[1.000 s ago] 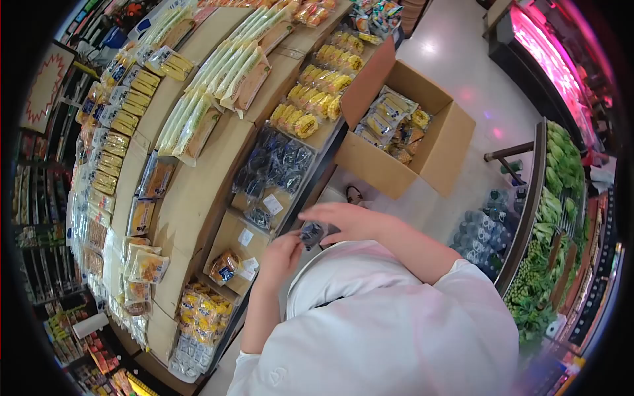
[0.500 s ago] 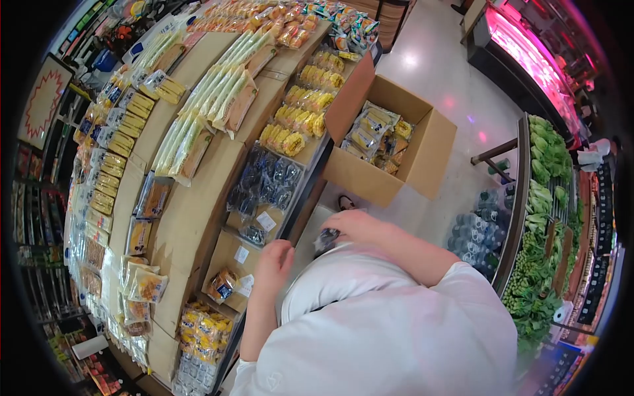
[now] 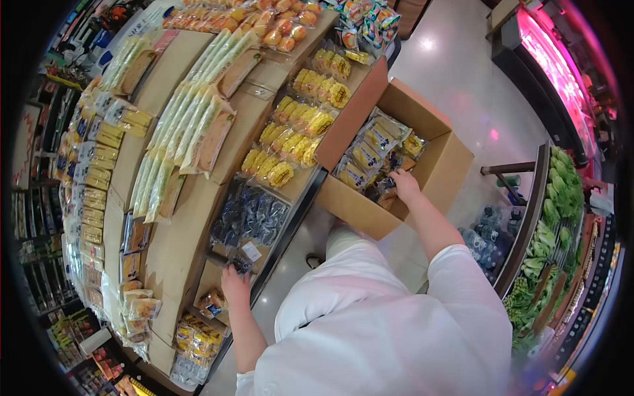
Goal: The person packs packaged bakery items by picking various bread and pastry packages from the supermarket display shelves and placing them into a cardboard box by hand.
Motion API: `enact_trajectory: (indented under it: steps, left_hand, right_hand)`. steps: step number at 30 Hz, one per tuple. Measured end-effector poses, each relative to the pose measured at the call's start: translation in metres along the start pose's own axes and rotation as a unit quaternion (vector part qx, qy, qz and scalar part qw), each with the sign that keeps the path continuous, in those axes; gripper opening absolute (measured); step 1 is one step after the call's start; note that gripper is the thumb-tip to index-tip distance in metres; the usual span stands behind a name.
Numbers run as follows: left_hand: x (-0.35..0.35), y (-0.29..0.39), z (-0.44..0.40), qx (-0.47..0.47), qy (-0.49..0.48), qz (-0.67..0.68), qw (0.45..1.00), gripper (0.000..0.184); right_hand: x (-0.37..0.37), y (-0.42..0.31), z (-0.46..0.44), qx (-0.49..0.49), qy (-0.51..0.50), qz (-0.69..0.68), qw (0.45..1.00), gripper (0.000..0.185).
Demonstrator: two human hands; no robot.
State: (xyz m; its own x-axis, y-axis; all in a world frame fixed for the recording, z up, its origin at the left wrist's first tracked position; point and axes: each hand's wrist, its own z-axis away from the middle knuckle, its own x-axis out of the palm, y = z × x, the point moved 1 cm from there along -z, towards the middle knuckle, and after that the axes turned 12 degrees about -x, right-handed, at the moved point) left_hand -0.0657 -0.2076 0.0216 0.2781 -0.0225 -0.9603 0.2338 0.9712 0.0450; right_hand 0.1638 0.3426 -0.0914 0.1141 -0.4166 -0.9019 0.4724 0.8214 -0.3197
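Observation:
My left hand [image 3: 236, 285] is at the shelf edge. Its fingertips touch or nearly touch a dark-wrapped packet [image 3: 242, 264] below a white label, and the fingers look slightly apart. Over the open cardboard box [image 3: 444, 162], my right hand [image 3: 405, 184] reaches in with bent fingers on a dark clear-wrapped packet [image 3: 387, 197]; the fingertips are partly hidden. Packaged yellow pastries [image 3: 366, 156] lie in the same box. Just beyond my left hand, several dark packets [image 3: 247, 214] fill a shelf section.
Yellow corn-like packs [image 3: 284, 170] sit farther along the shelf. A packaged bun [image 3: 211, 303] lies beside my left hand. Long wrapped breads [image 3: 191, 119] cover the upper tier. At right are bottled drinks [image 3: 485, 237] and a rack of greens [image 3: 545, 244].
My right hand, which held a dark packet near my waist, has moved forward into the box. My left hand has come closer to the dark packets on the shelf. The view has shifted.

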Motion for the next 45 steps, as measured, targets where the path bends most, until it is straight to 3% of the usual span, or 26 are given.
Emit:
enact_trajectory:
  steps: [3,10,13,17,19,21,24,26,28,30,33,36,39,42,43,44,45]
  left_hand:
    - [-0.002,0.01,-0.001,-0.014,0.002,0.008,1.0,0.049]
    - [-0.005,0.026,0.006,-0.02,-0.019,-0.033,0.999,0.014]
    - [-0.003,0.026,0.006,0.0,0.005,-0.027,1.0,0.011]
    - [-0.021,0.023,0.007,-0.024,0.007,0.071,0.997,0.012]
    - [-0.034,0.018,0.013,-0.016,0.041,0.146,0.988,0.013]
    - [-0.04,0.003,0.019,-0.067,-0.015,0.226,0.972,0.011]
    - [-0.051,-0.005,0.034,-0.071,-0.032,0.411,0.908,0.009]
    - [-0.054,-0.002,0.046,-0.064,-0.059,0.535,0.84,0.01]
    - [-0.055,0.001,0.057,-0.072,-0.127,0.635,0.758,0.01]
    - [-0.064,0.017,0.07,-0.084,-0.197,0.683,0.698,0.009]
    - [-0.065,0.031,0.084,-0.078,-0.303,0.703,0.639,0.008]
    - [-0.06,0.035,0.094,-0.059,-0.35,0.677,0.645,0.009]
    - [-0.051,0.031,0.095,-0.049,-0.345,0.656,0.67,0.01]
    - [-0.048,0.025,0.095,-0.059,-0.33,0.652,0.68,0.008]
    - [-0.047,0.024,0.095,-0.065,-0.325,0.652,0.682,0.007]
    - [-0.045,0.024,0.094,-0.066,-0.322,0.652,0.683,0.007]
    - [-0.043,0.024,0.092,-0.067,-0.32,0.652,0.685,0.007]
  right_hand:
    - [0.023,0.025,-0.026,-0.02,-0.039,0.042,0.998,0.042]
    - [0.088,0.04,-0.07,-0.018,-0.175,0.082,0.981,0.026]
    - [0.09,0.043,-0.078,0.056,-0.087,-0.078,0.992,0.033]
    - [0.062,0.025,-0.062,0.016,-0.011,-0.042,0.999,0.029]
    - [0.04,0.003,-0.046,0.014,0.069,-0.101,0.992,0.025]
    - [0.018,-0.032,-0.024,-0.008,0.126,-0.173,0.977,0.023]
    - [-0.021,-0.12,0.023,-0.027,0.123,-0.349,0.929,0.022]
    - [-0.048,-0.187,0.059,-0.097,0.082,-0.345,0.93,0.024]
    - [-0.041,-0.238,0.085,-0.139,0.003,-0.528,0.838,0.034]
    - [-0.041,-0.285,0.109,-0.199,-0.012,-0.551,0.81,0.051]
    - [-0.066,-0.338,0.136,-0.382,0.077,-0.385,0.836,0.055]
    - [-0.062,-0.351,0.151,-0.383,0.006,-0.378,0.843,0.052]
    - [-0.037,-0.33,0.144,-0.282,0.015,-0.416,0.865,0.047]
    - [-0.015,-0.276,0.129,-0.029,0.022,-0.548,0.835,0.036]
    - [0.007,-0.243,0.113,0.014,0.068,-0.649,0.758,0.032]
    - [-0.002,-0.223,0.106,0.109,0.096,-0.68,0.718,0.023]
    - [-0.004,-0.192,0.098,0.135,0.123,-0.691,0.699,0.022]
